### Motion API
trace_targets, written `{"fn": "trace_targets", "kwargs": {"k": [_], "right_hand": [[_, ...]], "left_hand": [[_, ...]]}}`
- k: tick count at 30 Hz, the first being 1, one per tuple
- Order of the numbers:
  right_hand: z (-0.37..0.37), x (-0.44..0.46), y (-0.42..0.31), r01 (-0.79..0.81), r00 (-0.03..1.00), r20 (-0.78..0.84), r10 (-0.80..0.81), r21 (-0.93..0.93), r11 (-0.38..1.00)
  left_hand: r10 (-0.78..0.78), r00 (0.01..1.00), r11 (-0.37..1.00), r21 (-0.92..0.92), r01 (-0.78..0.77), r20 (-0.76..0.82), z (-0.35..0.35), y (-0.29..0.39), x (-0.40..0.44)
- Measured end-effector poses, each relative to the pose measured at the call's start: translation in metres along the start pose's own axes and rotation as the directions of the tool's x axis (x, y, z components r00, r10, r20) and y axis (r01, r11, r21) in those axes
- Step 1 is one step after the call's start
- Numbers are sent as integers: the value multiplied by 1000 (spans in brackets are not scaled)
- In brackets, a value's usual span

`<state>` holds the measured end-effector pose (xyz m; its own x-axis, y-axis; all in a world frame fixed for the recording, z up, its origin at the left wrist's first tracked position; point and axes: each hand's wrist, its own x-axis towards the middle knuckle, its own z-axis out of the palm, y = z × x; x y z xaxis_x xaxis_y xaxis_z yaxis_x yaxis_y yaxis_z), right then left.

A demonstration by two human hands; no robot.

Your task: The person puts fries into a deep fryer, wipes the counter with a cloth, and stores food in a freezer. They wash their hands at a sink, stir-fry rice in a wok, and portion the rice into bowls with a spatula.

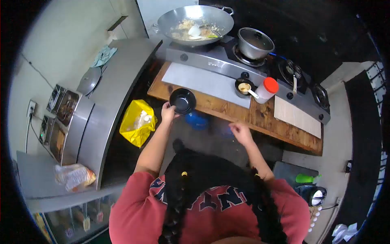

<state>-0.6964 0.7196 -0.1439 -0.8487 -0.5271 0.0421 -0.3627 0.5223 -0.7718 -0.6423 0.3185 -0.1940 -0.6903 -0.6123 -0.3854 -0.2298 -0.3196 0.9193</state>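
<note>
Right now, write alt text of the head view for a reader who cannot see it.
A person's left hand holds a black bowl by a wooden counter; the right hand is near the counter's front edge. Beyond, a wok of food and a lidded pot stand on a stove.

The wok (199,15) is left of the pot (250,49) on the stove (195,55), behind the desk (260,118); the bowl (183,101), in the left hand (168,113), is right of the bag (136,124).
</note>
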Motion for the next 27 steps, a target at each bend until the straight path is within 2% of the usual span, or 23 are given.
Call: {"fn": "trace_targets", "kwargs": {"k": [1,2,3,4,5,6,7,9,10,12,14,15,17,19,20,21,22,23,24,25,27], "right_hand": [[-10,36,-18,38,998,-46,-44,-116,992],[-16,69,-36,96,988,-113,-103,-70,993],[-22,99,-59,83,980,-180,-86,-24,996],[-26,130,-76,101,973,-218,-76,106,989],[-33,158,-98,141,959,-241,-149,-49,989],[-36,191,-114,262,916,-297,-268,-59,963],[-43,219,-140,215,934,-271,-234,-97,972],[-42,282,-170,276,904,-274,-328,-212,937],[-41,317,-181,257,908,-277,-313,-222,941],[-33,382,-196,258,931,-152,-331,-368,893],[-19,441,-210,149,969,-79,-232,-561,814],[-11,472,-204,138,977,-46,-207,-601,787],[9,530,-177,116,987,-15,-162,-637,762],[26,580,-152,5,999,-25,-32,-710,704],[28,599,-146,3,999,-23,-27,-710,704],[29,618,-140,3,993,75,86,-770,638],[30,632,-136,21,965,165,204,-824,567],[31,641,-135,29,964,172,201,-824,566],[32,649,-136,-14,948,164,272,-834,552],[34,656,-136,-57,927,156,342,-842,537],[40,674,-114,-51,934,141,327,-856,514]], "left_hand": [[12,999,996,89,-8,-45,9,6,29],[65,997,997,51,-63,-29,16,8,56],[62,998,996,60,-62,-12,21,9,87],[51,998,991,120,-56,45,26,8,121],[38,994,982,179,-56,103,31,8,154],[74,994,986,145,-85,80,41,6,177],[110,989,969,211,-129,101,50,14,193],[39,984,985,161,-67,171,60,36,212],[25,982,985,161,-56,189,66,37,229],[-38,977,977,212,-7,211,73,25,261],[-31,963,982,189,-21,269,78,16,282],[-7,951,986,163,-45,310,80,12,288],[-62,937,985,171,3,344,83,14,291],[-104,925,984,176,41,367,80,10,305],[-78,924,942,332,-55,375,79,4,315],[-52,921,868,473,-149,385,78,-3,326],[-121,919,759,632,-157,374,72,35,317],[-121,922,762,630,-151,368,65,77,314],[-181,791,705,638,-311,585,57,117,313],[-258,608,650,601,-466,751,48,161,309],[-281,440,553,519,-652,853,43,271,293]]}}
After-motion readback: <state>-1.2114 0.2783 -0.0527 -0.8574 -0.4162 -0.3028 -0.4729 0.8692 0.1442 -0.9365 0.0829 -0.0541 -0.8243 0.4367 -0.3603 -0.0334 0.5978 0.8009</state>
